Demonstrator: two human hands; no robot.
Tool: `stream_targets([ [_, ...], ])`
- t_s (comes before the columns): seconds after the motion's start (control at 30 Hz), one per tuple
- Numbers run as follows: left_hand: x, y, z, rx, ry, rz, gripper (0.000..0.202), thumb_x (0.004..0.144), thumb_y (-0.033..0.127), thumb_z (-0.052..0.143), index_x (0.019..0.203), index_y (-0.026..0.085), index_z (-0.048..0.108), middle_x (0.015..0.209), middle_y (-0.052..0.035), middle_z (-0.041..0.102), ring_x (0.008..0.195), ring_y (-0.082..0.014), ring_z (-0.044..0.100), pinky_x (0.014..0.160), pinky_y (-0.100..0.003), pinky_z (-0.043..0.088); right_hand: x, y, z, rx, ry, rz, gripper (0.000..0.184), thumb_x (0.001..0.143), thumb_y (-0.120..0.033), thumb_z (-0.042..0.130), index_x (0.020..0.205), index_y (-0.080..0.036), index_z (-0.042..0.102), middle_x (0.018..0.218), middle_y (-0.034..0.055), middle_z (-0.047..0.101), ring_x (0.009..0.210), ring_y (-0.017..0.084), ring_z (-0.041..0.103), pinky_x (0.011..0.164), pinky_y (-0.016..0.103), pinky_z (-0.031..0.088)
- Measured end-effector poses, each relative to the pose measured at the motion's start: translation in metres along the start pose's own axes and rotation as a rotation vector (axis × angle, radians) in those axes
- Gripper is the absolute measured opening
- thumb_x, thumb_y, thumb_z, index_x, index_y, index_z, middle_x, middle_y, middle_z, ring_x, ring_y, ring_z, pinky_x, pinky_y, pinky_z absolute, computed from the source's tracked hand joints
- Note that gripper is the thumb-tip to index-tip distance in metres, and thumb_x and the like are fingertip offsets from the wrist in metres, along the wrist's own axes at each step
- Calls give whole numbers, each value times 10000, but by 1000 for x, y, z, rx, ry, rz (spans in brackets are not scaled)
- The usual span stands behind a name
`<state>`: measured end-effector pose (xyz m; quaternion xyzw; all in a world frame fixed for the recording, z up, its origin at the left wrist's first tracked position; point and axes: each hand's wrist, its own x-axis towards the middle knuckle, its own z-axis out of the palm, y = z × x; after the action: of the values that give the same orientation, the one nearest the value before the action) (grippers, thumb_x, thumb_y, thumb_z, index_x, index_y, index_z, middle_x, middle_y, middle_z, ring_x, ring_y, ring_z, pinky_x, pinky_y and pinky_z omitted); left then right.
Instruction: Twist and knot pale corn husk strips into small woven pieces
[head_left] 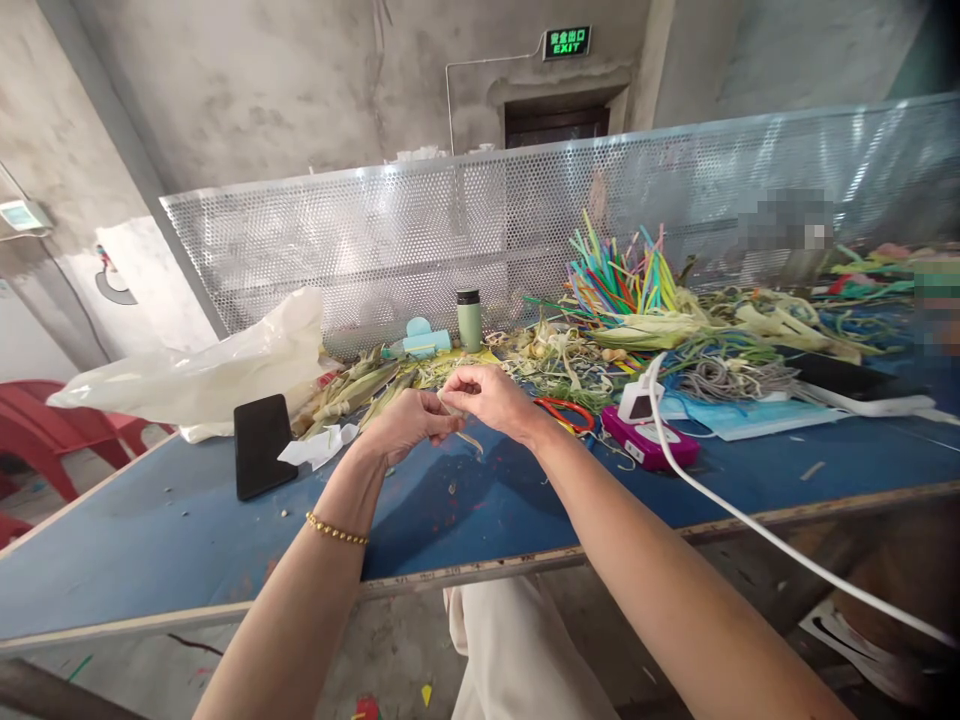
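Observation:
My left hand, with a gold beaded bracelet at the wrist, is closed in a pinch over the table. Against its fingertips, my right hand pinches too. Between them is a thin pale strip that looks like corn husk, its loose end hanging below the fingers. The fingers hide most of it. Behind the hands lie dried corn husks and a heap of shredded plant fibres.
On the blue table lie a black phone, white paper, orange-handled scissors and a magenta box. A white cable crosses the front edge. Behind stand a green bottle, colourful pipe cleaners and a perforated metal screen.

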<state>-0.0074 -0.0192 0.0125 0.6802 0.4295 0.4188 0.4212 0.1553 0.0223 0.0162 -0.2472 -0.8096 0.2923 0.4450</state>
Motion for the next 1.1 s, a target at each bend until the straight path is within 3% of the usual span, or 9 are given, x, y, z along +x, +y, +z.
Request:
stream_targets([
  [0.17,3,-4,0,-4,32,-5,235,619,271,800,499,157,632,493,8,540,481,-94,446,508,-253,324,2,2,3,-74,75,1,148,799,-252,680,693,-151,656,674,5,634,644,120,532,634,253,403],
  [0.27,5,-4,0,-80,114,50,266,629,310,805,508,155,626,508,6,540,501,-95,451,529,-257,335,2,2,0,-19,175,84,207,825,-336,677,724,-157,654,704,26,656,651,133,559,615,254,420],
  [0.37,6,-3,-1,-136,177,78,268,636,327,800,532,143,636,533,-6,548,529,-96,457,550,-260,333,0,3,-3,119,108,214,279,817,-425,681,725,-165,642,651,26,643,581,138,554,541,256,411],
  [0.43,5,-2,-2,-153,184,73,265,640,322,792,536,140,631,538,-9,546,537,-98,459,557,-263,333,-1,4,-4,155,72,239,258,779,-396,711,690,-169,627,587,11,615,535,130,527,505,250,388],
  [0.7,6,-4,0,-69,189,71,266,633,314,808,546,147,622,552,3,545,560,-95,450,570,-260,314,1,4,-3,104,123,202,182,753,-274,683,623,-169,612,522,-14,575,464,98,457,458,235,337],
  [0.93,8,-6,-1,-11,198,107,247,666,317,763,541,153,628,542,2,558,557,-104,461,573,-261,330,1,1,-3,40,161,239,151,741,-227,664,607,-163,635,537,11,618,522,127,532,489,241,363],
  [1.1,8,-6,0,-33,219,100,229,640,300,767,533,152,629,529,-7,573,542,-109,470,571,-267,340,1,-2,0,-15,223,296,145,723,-200,666,587,-168,627,505,2,606,488,126,508,479,249,343],
])
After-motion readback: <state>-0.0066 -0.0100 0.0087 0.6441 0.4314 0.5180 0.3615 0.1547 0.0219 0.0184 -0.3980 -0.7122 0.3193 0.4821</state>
